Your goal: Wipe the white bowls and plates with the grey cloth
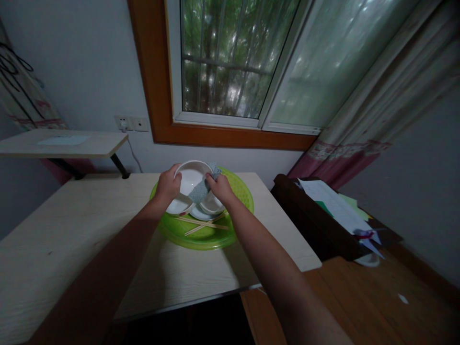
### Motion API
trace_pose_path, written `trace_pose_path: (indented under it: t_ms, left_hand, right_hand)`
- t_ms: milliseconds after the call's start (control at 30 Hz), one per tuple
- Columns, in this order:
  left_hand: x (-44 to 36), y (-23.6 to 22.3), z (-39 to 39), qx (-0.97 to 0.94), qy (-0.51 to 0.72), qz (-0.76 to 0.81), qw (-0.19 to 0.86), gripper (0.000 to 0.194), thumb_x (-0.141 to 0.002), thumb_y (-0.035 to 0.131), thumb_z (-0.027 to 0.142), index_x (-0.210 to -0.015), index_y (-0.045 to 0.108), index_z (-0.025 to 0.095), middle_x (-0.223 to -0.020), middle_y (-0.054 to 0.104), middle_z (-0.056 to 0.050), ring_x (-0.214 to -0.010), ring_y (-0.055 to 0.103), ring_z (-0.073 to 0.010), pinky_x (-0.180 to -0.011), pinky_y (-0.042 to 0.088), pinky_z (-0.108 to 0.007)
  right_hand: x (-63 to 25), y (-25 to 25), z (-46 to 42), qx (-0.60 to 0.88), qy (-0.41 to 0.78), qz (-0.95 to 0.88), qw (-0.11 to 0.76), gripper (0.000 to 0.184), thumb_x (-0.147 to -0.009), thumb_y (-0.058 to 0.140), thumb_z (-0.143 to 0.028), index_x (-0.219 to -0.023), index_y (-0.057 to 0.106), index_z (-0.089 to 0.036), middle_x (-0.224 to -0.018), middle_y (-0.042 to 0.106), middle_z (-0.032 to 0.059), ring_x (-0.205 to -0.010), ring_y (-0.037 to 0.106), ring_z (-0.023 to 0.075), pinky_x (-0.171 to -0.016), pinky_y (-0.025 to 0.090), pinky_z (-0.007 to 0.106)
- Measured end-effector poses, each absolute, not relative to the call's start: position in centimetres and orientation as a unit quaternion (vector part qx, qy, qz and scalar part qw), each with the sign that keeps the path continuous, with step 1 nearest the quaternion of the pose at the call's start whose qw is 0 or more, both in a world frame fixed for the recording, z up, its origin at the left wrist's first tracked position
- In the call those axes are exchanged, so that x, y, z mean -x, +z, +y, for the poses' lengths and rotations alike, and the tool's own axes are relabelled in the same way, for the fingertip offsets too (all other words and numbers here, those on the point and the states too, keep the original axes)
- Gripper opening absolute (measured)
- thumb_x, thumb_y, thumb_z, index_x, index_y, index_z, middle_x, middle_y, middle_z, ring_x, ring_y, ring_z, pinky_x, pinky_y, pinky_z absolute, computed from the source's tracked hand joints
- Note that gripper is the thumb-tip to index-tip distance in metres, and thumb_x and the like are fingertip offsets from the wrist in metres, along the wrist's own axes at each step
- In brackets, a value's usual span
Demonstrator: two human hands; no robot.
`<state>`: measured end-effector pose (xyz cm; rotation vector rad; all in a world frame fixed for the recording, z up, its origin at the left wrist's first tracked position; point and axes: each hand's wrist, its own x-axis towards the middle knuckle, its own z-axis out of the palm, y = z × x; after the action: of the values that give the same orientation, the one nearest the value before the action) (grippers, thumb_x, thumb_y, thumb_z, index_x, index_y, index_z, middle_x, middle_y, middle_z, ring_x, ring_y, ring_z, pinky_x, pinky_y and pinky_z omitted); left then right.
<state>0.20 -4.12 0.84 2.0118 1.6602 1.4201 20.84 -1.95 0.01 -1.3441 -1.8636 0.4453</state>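
Observation:
My left hand (167,184) grips the left rim of a white bowl (189,178), tilted up over a round green basin (235,191). My right hand (219,188) is closed on a grey cloth (200,190) pressed against the bowl's inside and right rim. Under the bowl, in the basin, lie other white dishes (212,207) and wooden chopsticks (201,224). The basin stands at the far side of a pale wooden table (72,230).
A dark wooden cabinet (316,225) with loose papers (334,203) on top stands to the right of the table. A small folding table (61,143) is against the left wall. Behind are a window (230,62) and curtain (377,96). The floor (359,297) is wooden.

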Motion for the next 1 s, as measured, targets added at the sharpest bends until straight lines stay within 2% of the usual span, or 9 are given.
trace_pose_path:
  t_ms: [233,500,667,833,1000]
  left_hand:
    - [-0.3,0.7,-3.9,-0.682,0.460,0.565,0.061,0.045,-0.092,0.042,0.026,-0.127,0.067,0.013,-0.113,0.075,-0.015,-0.106,0.070,-0.0276,-0.099,0.051,-0.040]
    - [-0.4,0.8,-4.0,-0.683,0.448,0.574,0.050,0.045,-0.093,0.041,0.025,-0.129,0.066,0.013,-0.115,0.075,-0.015,-0.107,0.070,-0.0284,-0.101,0.051,-0.041]
    - [-0.4,0.8,-4.1,-0.680,0.451,0.576,0.041,0.045,-0.093,0.041,0.026,-0.130,0.065,0.015,-0.116,0.075,-0.014,-0.108,0.070,-0.0270,-0.101,0.051,-0.039]
    - [-0.5,1.0,-4.2,-0.675,0.457,0.577,0.046,0.045,-0.092,0.041,0.025,-0.128,0.066,0.015,-0.115,0.075,-0.013,-0.107,0.070,-0.0267,-0.100,0.051,-0.038]
    - [-0.6,1.0,-4.2,-0.674,0.458,0.577,0.061,0.046,-0.092,0.040,0.025,-0.129,0.066,0.014,-0.114,0.075,-0.015,-0.105,0.070,-0.0279,-0.100,0.050,-0.040]
  right_hand:
    - [-20.7,0.6,-1.9,0.553,0.132,-0.741,0.357,0.036,-0.101,0.049,-0.035,-0.093,0.077,-0.015,-0.089,0.077,0.0086,-0.084,0.069,0.0191,-0.075,0.045,0.024]
    - [-20.3,1.2,-2.5,0.604,0.063,-0.735,0.302,0.042,-0.103,0.047,-0.041,-0.104,0.078,-0.014,-0.102,0.077,0.0144,-0.094,0.071,0.0223,-0.083,0.047,0.026]
    - [-20.2,1.4,-2.7,0.653,0.044,-0.703,0.280,0.051,-0.101,0.049,-0.053,-0.096,0.079,-0.012,-0.096,0.077,0.0176,-0.089,0.072,0.0252,-0.077,0.048,0.029]
    - [-20.4,1.1,-2.5,0.658,0.044,-0.683,0.314,0.059,-0.097,0.051,-0.063,-0.082,0.079,-0.013,-0.084,0.076,0.0205,-0.077,0.072,0.0280,-0.069,0.047,0.033]
    - [-20.7,0.5,-2.2,0.640,0.045,-0.684,0.349,0.057,-0.096,0.052,-0.063,-0.073,0.077,-0.017,-0.072,0.074,0.0146,-0.067,0.068,0.0220,-0.061,0.042,0.029]
